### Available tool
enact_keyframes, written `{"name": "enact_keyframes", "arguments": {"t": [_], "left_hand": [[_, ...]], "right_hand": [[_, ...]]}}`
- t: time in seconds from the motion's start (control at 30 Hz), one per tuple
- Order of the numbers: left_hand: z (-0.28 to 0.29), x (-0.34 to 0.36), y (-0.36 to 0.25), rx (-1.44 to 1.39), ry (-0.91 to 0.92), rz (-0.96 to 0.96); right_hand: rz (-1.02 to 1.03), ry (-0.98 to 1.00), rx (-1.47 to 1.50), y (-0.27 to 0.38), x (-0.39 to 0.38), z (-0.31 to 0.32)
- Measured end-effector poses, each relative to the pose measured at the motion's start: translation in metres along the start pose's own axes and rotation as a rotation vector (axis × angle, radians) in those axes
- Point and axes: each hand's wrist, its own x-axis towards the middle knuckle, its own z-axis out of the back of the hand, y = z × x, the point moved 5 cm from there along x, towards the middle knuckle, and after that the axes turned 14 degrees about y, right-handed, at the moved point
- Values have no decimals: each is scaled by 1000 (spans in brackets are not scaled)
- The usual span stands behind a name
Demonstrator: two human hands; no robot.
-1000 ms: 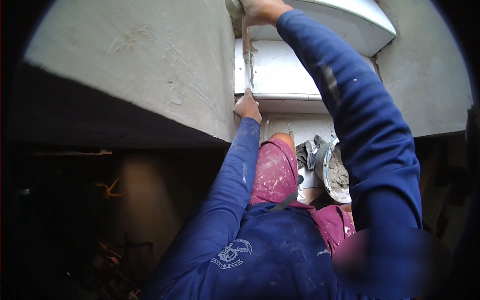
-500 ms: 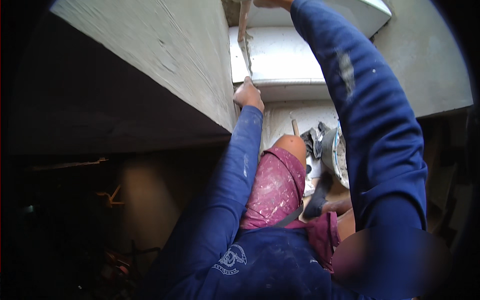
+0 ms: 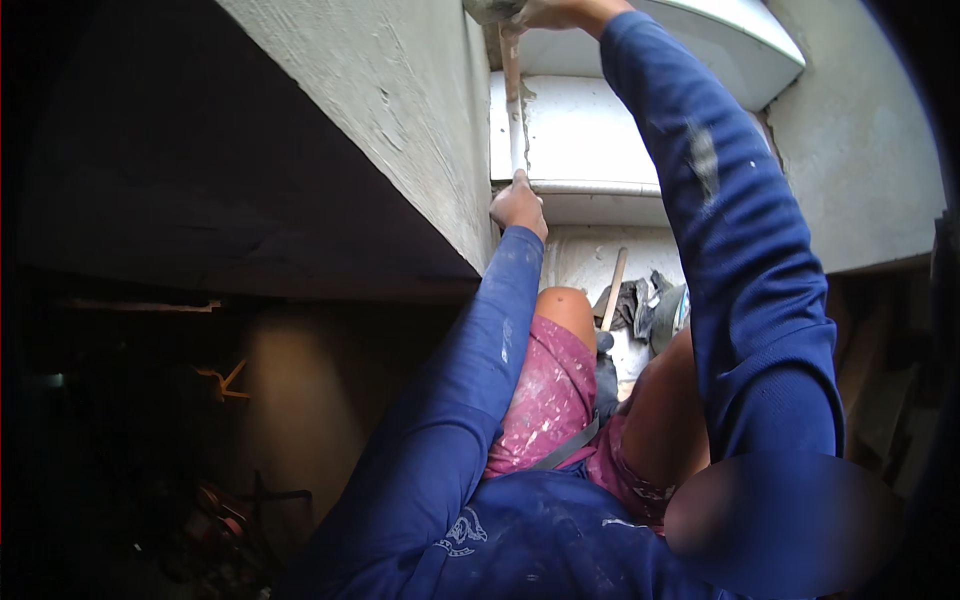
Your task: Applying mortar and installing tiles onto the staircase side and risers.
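Right hand (image 3: 560,12) back inside the upper edge; half a second ago it was almost wholly cut off. A bare right leg (image 3: 665,395) now fills the gap beside the right sleeve (image 3: 720,200), and the grey bucket (image 3: 668,322) has slipped mostly behind leg and sleeve.

Head view: narrow strip (image 3: 513,80), brown above and pale below, runs up the left end of the white tread (image 3: 590,130). Left hand (image 3: 520,208) closed on its lower end, one digit laid along it, just past the front nosing (image 3: 595,187). Right hand at the strip's upper end, fingers bent, next to a rounded grey object (image 3: 490,10); picture edge crops both, so cannot tell how far closed or whether it grips.

Clearances: tight on the left, rough grey wall (image 3: 420,130) just beside the left hand. More room rightward, where bare tread extends from the strip to the right sleeve. Below the nosing: wooden stick (image 3: 614,290) and dark cloth (image 3: 632,312), near the left knee (image 3: 567,308).
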Motion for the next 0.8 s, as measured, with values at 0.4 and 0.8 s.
{"name": "enact_keyframes", "arguments": {"t": [0.4, 0.8], "left_hand": [[-23, -35, -7, 57, 16, -41], [-33, -57, -14, 45, -42, 39]], "right_hand": [[296, -591, 892, -30, -43, -8], [-96, -365, 452, -85, -41, -52]]}}
